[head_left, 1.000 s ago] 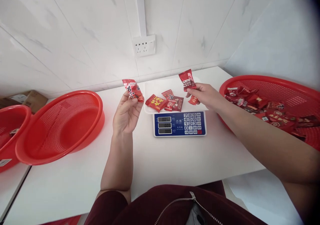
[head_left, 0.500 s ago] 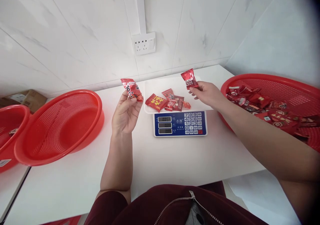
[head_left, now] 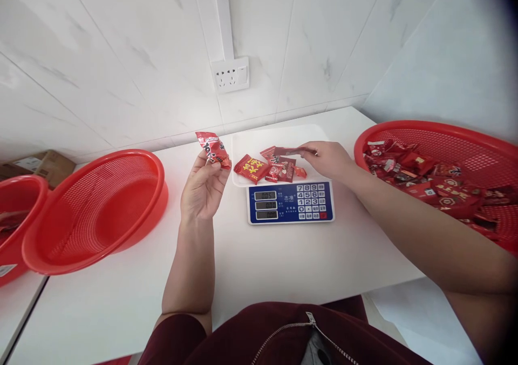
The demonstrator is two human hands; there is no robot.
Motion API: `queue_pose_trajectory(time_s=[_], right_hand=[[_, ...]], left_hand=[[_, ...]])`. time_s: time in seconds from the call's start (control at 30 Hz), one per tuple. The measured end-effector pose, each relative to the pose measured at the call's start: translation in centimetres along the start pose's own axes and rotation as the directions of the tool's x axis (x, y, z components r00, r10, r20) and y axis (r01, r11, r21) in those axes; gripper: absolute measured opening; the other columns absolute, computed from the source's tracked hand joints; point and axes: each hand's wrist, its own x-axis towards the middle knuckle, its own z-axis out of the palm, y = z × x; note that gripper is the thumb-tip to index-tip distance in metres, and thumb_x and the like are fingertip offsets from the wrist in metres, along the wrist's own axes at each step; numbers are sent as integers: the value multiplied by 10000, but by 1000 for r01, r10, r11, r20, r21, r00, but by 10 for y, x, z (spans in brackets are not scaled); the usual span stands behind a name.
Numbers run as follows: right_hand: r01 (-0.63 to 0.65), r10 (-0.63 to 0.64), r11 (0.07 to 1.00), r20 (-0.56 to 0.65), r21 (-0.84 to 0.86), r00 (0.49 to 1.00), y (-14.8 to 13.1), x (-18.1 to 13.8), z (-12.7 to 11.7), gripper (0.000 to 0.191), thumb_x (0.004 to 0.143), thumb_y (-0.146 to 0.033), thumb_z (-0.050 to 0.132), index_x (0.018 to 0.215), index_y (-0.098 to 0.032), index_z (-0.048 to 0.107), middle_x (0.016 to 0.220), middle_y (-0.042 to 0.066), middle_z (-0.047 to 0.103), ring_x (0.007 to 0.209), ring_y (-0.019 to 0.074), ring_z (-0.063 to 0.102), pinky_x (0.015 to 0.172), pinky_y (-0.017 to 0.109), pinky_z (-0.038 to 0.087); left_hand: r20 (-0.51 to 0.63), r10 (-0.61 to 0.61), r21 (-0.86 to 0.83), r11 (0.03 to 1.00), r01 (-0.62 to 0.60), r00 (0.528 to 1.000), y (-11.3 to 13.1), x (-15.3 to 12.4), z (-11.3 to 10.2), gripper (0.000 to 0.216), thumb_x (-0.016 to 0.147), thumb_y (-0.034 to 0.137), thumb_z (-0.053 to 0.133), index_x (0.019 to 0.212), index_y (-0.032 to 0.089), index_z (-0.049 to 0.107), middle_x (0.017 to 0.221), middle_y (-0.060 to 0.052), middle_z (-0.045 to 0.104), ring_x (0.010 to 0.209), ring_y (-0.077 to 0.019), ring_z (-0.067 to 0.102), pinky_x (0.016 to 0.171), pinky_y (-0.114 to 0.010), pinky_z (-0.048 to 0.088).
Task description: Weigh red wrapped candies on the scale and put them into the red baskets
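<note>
My left hand (head_left: 203, 187) is raised to the left of the scale, its fingers closed on a red wrapped candy (head_left: 212, 148). My right hand (head_left: 329, 159) reaches over the scale's white pan (head_left: 279, 138) and pinches another red candy packet (head_left: 289, 151), held flat just above the few red candies (head_left: 267, 167) lying on the pan. The digital scale (head_left: 291, 202) has a blue front panel with a keypad and small displays.
A red mesh basket (head_left: 465, 143) on the right holds several red candy packets. An empty-looking red basket (head_left: 95, 208) sits on the left, with another red basket (head_left: 16, 214) beyond it. A wall socket (head_left: 230, 74) is above the white table (head_left: 283, 257).
My right hand has lowered its candy packet from upright above the pan's far side down and leftward, flat over the pile. My left hand has stayed still with its candy.
</note>
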Motion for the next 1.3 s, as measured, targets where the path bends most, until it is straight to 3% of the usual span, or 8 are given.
queue_pose_trajectory(time_s=[0.17, 0.5, 0.77, 1.03, 1.17, 1.23, 1.3], right_hand=[[9, -9, 1000, 10, -30, 1000, 0, -4, -4, 379, 861, -155, 428, 1157, -241, 647, 1214, 31, 634, 1101, 262, 564, 888, 386, 438], [68, -15, 971, -227, 228, 974, -3, -53, -13, 300, 829, -195, 486, 1071, -209, 663, 1019, 52, 713, 952, 220, 648, 834, 378, 510], [-58, 162, 899, -207, 433, 965, 7, -92, 6, 232, 818, -300, 566, 983, -200, 695, 981, 64, 719, 899, 227, 675, 794, 365, 541], [-89, 196, 827, -137, 555, 971, 10, -107, 8, 222, 797, -337, 600, 938, -191, 690, 892, 61, 715, 850, 216, 677, 784, 358, 551], [-127, 109, 666, 73, 735, 991, 5, -116, 16, 349, 785, -424, 644, 1053, -201, 651, 956, 80, 693, 829, 200, 662, 762, 369, 550], [-166, -21, 483, 200, 860, 980, 0, -123, 24, 534, 770, -469, 664, 1245, -257, 545, 1114, 100, 645, 877, 207, 652, 729, 374, 554], [-237, -152, 267, 284, 934, 947, -6, -132, 35, 690, 744, -507, 686, 1356, -332, 421, 1221, 99, 589, 967, 232, 631, 712, 380, 556]], left_hand=[[7, 2, -7, 1000, -2, 1000, 0, 0, -2, 290, 752, -3, 507, 911, 200, 640, 910, 2, 651, 839, -83, 621, 891, -206, 464], [22, -1, 11, 1000, 0, 1000, -1, 1, -2, 262, 736, 17, 514, 902, 194, 613, 859, 15, 637, 811, -66, 615, 835, -182, 482], [21, 3, 25, 1000, -3, 1000, -2, 1, -2, 278, 732, 20, 514, 919, 198, 616, 873, 15, 644, 817, -66, 618, 830, -182, 488], [58, 32, 86, 996, -37, 998, -6, 2, -4, 262, 714, 55, 558, 916, 211, 618, 876, 23, 638, 836, -73, 610, 854, -206, 477], [169, 52, 225, 970, -89, 984, -21, -3, 1, 290, 672, 86, 647, 930, 216, 619, 895, 14, 642, 807, -101, 607, 777, -235, 503], [291, -5, 388, 915, -113, 957, -34, -11, 8, 347, 675, 102, 671, 995, 223, 619, 963, -10, 636, 869, -134, 604, 755, -252, 511], [443, -122, 585, 790, -183, 888, -46, -23, 17, 376, 721, 122, 652, 1075, 241, 614, 1072, -34, 608, 975, -165, 588, 800, -281, 509]])
